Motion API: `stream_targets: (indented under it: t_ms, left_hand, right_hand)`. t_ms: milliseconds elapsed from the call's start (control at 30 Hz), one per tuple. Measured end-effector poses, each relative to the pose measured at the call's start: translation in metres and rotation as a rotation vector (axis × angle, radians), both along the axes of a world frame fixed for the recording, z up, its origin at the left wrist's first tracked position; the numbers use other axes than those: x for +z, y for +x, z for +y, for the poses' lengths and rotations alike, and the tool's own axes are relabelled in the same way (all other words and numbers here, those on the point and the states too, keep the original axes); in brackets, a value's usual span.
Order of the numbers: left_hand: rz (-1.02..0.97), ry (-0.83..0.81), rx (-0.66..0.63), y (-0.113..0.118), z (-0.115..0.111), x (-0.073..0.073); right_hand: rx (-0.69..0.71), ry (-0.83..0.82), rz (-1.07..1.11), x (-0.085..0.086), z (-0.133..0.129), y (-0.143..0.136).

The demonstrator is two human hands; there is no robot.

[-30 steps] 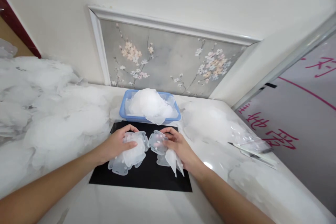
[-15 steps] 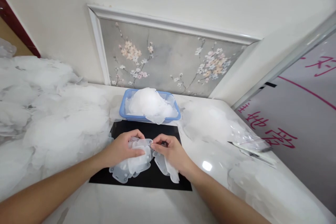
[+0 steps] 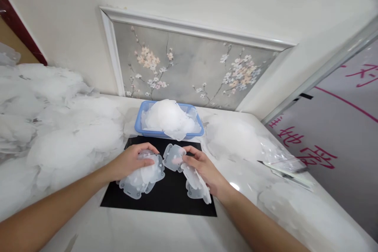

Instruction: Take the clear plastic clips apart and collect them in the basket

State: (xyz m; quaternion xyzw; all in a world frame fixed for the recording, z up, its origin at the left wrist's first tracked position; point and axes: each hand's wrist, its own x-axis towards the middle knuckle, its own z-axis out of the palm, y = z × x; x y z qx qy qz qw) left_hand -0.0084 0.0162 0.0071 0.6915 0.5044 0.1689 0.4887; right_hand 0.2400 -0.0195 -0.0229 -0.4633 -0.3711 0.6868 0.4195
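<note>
Over the black mat point(image 3: 174, 204), my left hand point(image 3: 132, 161) is closed around a loose stack of translucent plastic pieces point(image 3: 138, 187), thin and flat with notched edges and small round spots. My right hand point(image 3: 203, 169) pinches one such translucent piece point(image 3: 173, 157) between thumb and fingers. More of these pieces point(image 3: 197, 189) fan out beneath that palm, partly hidden by the hand. A gap shows between the pinched piece and the left stack.
Behind the mat stands a blue basket point(image 3: 140, 124) heaped with similar white pieces. Large piles point(image 3: 71, 141) of them cover the table's left side, and another heap point(image 3: 233, 136) lies to the right, near clear plastic packaging point(image 3: 283, 161). A whiteboard point(image 3: 333, 138) leans at right.
My hands have moved apart. The right hand has drawn one piece away from the left stack, and it now shows flat between them.
</note>
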Motion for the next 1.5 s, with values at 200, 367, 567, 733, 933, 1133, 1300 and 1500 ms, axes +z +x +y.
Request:
stream_targets:
  t_ms: [200,367,567,733,933,1133,1300,1500]
  left_hand:
    - [-0.171,-0.092,0.084,-0.003,0.004,-0.006]
    - [-0.197,-0.096,0.087,-0.006,0.006,-0.011]
    - [-0.043,-0.054,0.035,-0.003,0.003,-0.004]
    - [0.040,0.000,-0.110,0.000,-0.002,0.000]
    - [0.078,0.046,-0.211,0.001,-0.006,-0.001]
    - [0.073,0.055,-0.152,0.002,-0.004,-0.006]
    - [0.056,0.058,-0.114,0.003,-0.003,-0.007]
    - [0.036,0.053,-0.085,0.004,-0.004,-0.004]
  right_hand:
    - [0.048,0.009,0.063,-0.003,0.002,0.004]
    - [0.066,0.015,0.072,-0.005,0.003,0.006]
    - [0.067,0.011,0.072,-0.003,0.000,0.006]
    - [0.062,0.035,-0.004,0.000,-0.001,0.003]
    - [0.088,0.124,-0.057,-0.001,-0.003,-0.003]
    - [0.110,0.188,-0.108,-0.001,-0.005,-0.005]
    - [0.139,0.207,-0.136,0.001,-0.005,-0.004]
    - [0.171,0.216,-0.146,-0.001,-0.005,-0.004]
